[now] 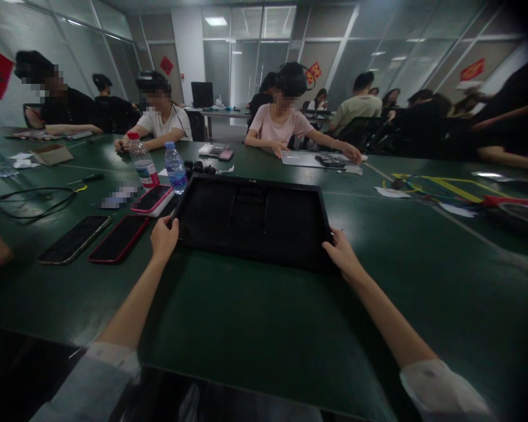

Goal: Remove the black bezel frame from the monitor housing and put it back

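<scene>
A black monitor casing [286, 225], wide and shallow with a raised rim and a small pale mark on its far edge, is between my hands over the green table. My left hand [164, 237] is closed on its left edge, thumb along the rim. At the opposite end, my right hand [343, 252] grips the right edge, its fingers partly hidden behind the casing. Recessed in the middle of the casing is a darker bracket-like shape. Whether its underside touches the table, I cannot tell.
Left of the casing lie a red-edged phone [119, 239], a dark phone [74, 240] and a pink-edged phone [153, 198]. A red-capped bottle [144, 167] and a blue-capped bottle [175, 167] stand behind. Cables [35, 202] lie farther left. Across the table [246, 328], people sit working.
</scene>
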The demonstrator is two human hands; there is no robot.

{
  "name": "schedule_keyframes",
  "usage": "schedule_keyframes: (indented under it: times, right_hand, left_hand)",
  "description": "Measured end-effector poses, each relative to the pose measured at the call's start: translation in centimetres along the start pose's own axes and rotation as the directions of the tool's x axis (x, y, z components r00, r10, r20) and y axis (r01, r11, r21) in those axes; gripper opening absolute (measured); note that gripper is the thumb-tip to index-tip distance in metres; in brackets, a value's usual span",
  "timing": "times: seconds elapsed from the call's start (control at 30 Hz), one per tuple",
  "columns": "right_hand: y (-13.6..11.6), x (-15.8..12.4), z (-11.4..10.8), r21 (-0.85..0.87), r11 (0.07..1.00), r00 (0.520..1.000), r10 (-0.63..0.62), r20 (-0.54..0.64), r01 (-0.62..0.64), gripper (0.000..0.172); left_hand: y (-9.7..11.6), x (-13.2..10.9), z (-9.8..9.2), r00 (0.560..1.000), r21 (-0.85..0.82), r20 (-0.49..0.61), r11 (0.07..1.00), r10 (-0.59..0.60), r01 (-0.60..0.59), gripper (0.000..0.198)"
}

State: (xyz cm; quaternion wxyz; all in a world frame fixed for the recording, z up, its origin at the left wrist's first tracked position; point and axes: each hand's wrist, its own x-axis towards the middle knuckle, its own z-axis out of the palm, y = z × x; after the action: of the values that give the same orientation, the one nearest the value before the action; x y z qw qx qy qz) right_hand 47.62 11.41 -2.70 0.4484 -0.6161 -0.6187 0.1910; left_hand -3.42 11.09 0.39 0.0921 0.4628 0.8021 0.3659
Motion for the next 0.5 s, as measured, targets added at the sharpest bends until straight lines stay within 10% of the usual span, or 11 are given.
schedule_keyframes:
  times: [0.5]
  right_hand:
    - [-0.1,0.1,-0.8,0.326,0.927,0.949,0.254,-0.188,-0.184,0.075]
  left_hand:
    - [0.2,-0.2,0.7,0.985,0.099,-0.042,0.982,0.168,-0.163,0.053]
